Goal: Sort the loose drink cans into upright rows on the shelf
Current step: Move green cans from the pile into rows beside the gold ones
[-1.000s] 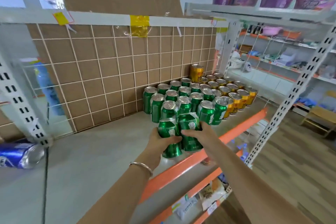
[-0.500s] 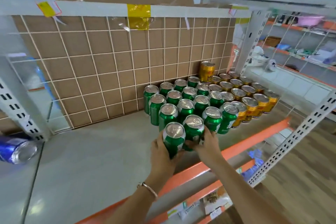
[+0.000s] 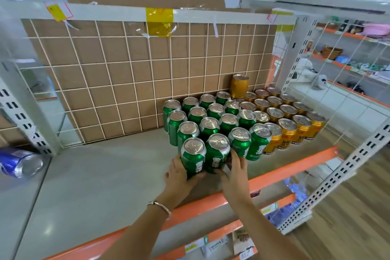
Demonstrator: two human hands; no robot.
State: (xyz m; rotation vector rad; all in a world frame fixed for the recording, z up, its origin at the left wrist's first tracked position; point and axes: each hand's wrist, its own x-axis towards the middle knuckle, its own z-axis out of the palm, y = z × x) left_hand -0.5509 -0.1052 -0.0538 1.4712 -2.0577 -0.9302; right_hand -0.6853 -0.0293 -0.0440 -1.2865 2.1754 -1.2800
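Both green aluminium drink cans (image 3: 193, 157) have come down since the earlier frame and stand upright at the block's front; left hand (image 3: 179, 175) and right hand (image 3: 233, 172) cup them, fingers wrapped round each, long axes vertical, on the grey shelf (image 3: 95, 186)

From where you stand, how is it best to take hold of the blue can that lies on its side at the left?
Grip the blue can around its round side wall, probably coming from above. It lies on its side with its shiny end toward the camera, left of the shelf post, so the curved body is the free part. The grasp is only a judgement.
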